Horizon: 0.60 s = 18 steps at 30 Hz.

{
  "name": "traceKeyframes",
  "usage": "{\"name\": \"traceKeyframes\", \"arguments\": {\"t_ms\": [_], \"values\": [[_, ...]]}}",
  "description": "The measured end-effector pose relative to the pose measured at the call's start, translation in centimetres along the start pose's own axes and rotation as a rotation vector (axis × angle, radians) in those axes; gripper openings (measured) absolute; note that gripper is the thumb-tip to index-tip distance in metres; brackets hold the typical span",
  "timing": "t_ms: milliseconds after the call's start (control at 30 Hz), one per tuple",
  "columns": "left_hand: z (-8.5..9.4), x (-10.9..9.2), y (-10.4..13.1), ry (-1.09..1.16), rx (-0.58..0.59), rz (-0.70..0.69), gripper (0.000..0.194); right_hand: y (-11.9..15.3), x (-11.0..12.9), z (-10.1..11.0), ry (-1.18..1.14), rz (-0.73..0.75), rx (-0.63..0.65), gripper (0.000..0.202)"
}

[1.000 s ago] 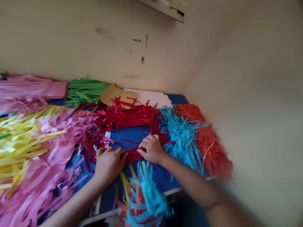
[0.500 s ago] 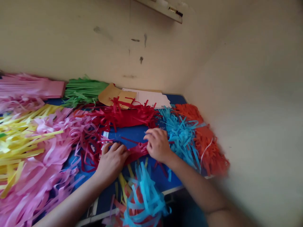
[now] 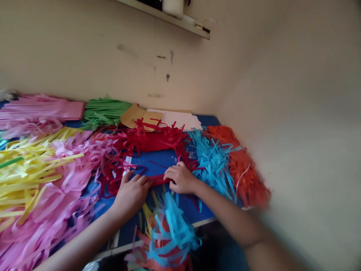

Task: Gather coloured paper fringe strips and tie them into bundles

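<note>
A narrow red strip of fringed tissue paper (image 3: 157, 180) is stretched low over the blue tabletop (image 3: 165, 157). My left hand (image 3: 133, 192) has its fingers closed on the left end, and my right hand (image 3: 182, 178) pinches it further right. Loose red fringe spreads out beyond both hands. Just behind lies a larger piece of red fringed tissue paper (image 3: 158, 141). In front of my hands, a light-blue and orange paper tassel bunch (image 3: 175, 229) hangs over the table's near edge.
Pink fringed paper (image 3: 53, 195) and yellow strips (image 3: 25, 169) cover the left side. Green fringe (image 3: 107, 109), a brown envelope (image 3: 135, 114) and white sheets (image 3: 180, 119) lie along the wall. Blue fringe (image 3: 213, 162) and orange fringe (image 3: 245, 169) are at right. A shelf (image 3: 169, 19) juts out above.
My right hand has shifted slightly left and down, its fingers now curled over the strip. The strip looks narrower and flatter. The view has tilted up a little, showing more shelf.
</note>
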<state>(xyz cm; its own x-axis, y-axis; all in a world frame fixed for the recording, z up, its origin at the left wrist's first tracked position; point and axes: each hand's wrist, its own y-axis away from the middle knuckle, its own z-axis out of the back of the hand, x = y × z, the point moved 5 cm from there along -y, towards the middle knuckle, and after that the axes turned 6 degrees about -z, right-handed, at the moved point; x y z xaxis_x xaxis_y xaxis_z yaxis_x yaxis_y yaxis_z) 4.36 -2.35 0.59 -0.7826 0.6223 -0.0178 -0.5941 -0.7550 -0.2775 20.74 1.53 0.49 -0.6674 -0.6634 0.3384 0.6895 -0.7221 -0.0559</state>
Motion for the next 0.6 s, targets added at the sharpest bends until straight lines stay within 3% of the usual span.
{"name": "traceKeyframes", "arguments": {"t_ms": [167,267,400,600], "values": [[-0.4,1.6,1.6,0.078,-0.096,0.091,0.021,0.1,-0.7,-0.2,-0.029,-0.063,-0.046,0.009],[-0.6,2.3,2.1,0.147,-0.11,0.158,0.027,-0.3,-1.2,-0.3,-0.028,-0.186,-0.039,0.015],[-0.6,3.2,1.6,0.095,-0.078,0.274,0.043,-0.8,-1.7,-0.3,0.1,-0.382,-0.07,0.023],[-0.4,3.7,0.2,0.063,0.02,0.256,0.044,-0.9,-1.7,-0.6,0.143,-0.399,-0.107,0.024]]}}
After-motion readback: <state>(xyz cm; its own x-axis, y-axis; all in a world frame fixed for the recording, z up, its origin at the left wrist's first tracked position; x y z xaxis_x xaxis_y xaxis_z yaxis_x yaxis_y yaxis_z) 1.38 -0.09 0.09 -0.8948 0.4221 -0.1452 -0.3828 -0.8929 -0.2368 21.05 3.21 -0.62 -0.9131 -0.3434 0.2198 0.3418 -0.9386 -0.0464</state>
